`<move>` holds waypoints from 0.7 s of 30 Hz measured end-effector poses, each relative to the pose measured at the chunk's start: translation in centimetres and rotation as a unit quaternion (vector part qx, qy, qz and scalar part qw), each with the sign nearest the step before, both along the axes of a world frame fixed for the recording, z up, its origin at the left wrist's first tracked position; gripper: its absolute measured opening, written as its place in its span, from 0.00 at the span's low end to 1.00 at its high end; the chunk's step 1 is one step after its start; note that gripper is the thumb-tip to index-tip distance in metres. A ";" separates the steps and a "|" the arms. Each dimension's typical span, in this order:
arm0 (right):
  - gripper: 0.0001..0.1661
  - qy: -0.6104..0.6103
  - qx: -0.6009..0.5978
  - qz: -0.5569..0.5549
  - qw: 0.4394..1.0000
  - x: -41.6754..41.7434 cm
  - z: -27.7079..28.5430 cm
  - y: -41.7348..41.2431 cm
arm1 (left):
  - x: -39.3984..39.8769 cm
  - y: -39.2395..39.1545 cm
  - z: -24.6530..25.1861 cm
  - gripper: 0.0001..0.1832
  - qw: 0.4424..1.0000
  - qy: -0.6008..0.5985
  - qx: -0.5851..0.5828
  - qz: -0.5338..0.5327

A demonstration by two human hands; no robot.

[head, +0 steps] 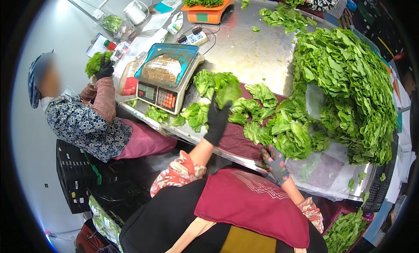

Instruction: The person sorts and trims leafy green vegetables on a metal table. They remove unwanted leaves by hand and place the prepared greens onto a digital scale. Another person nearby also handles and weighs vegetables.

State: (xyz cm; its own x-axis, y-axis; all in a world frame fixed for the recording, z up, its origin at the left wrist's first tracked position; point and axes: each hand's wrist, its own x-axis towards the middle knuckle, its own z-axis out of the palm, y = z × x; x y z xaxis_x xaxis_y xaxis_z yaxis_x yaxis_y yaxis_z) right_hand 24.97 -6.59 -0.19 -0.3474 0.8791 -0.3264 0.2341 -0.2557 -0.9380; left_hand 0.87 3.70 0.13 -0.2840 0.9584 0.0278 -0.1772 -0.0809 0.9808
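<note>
My left hand (218, 120), in a black glove, reaches over the metal table's near edge, its fingers at a blurred green lettuce head (228, 89); whether they close on it cannot be told. My right hand (274, 161), in a dark glove with a red pattern, is at the edge of a maroon cloth (234, 140), close to loose lettuce leaves (293, 138). Its fingers are bent, and their grip is unclear. Several lettuce pieces (196, 115) lie beside a digital scale (167, 79) with a blue tray. A large heap of lettuce (347, 86) rises at the right.
A co-worker at the left holds lettuce (95, 63) in gloved hands. An orange scale (206, 13) with greens stands at the far edge, near a power strip (194, 38). Another person's hands are at the top right. Black crates (77, 177) stand lower left, and a leaf-filled container (347, 231) lower right.
</note>
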 end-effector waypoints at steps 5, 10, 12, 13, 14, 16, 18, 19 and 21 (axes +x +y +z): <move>0.11 -0.089 0.115 0.035 0.989 0.0 0.5 -0.2 | -3.9 4.4 -3.6 0.46 0.648 0.752 -0.118 0.022; 0.11 -0.161 0.193 -0.158 0.955 4.5 -0.5 0.2 | -3.4 5.0 -3.6 0.42 0.656 0.753 -0.020 0.060; 0.13 -0.240 0.297 -0.275 0.882 7.6 -0.1 1.4 | -1.2 3.9 0.2 0.36 0.710 0.697 0.088 0.051; 0.14 -0.292 0.351 -0.306 0.835 8.6 1.8 2.1 | -0.6 3.4 1.3 0.34 0.737 0.665 0.116 0.033; 0.16 -0.373 0.344 -0.302 0.807 9.9 1.1 2.5 | 0.2 3.1 1.5 0.34 0.746 0.650 0.144 0.017; 0.19 -0.526 0.325 -0.290 0.731 13.5 -1.7 2.8 | 2.0 2.4 2.2 0.32 0.778 0.603 0.173 -0.048; 0.23 -0.606 0.283 -0.221 0.710 16.5 -3.8 2.5 | 3.5 1.4 2.9 0.31 0.803 0.555 0.193 -0.103; 0.24 -0.641 0.259 -0.184 0.698 17.5 -4.6 2.2 | 3.8 0.9 2.9 0.31 0.813 0.537 0.189 -0.121; 0.27 -0.450 0.192 -0.264 0.831 19.6 -6.3 1.8 | 4.3 0.2 2.8 0.30 0.833 0.501 0.179 -0.155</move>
State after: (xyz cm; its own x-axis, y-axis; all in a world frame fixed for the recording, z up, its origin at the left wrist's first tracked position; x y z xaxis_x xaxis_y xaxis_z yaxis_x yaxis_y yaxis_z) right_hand 44.53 -4.81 -6.48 0.3522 0.9311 0.0948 0.8358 -0.2673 -0.4795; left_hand 5.16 3.94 2.95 0.3129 0.8607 0.4016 0.6479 -0.5026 0.5724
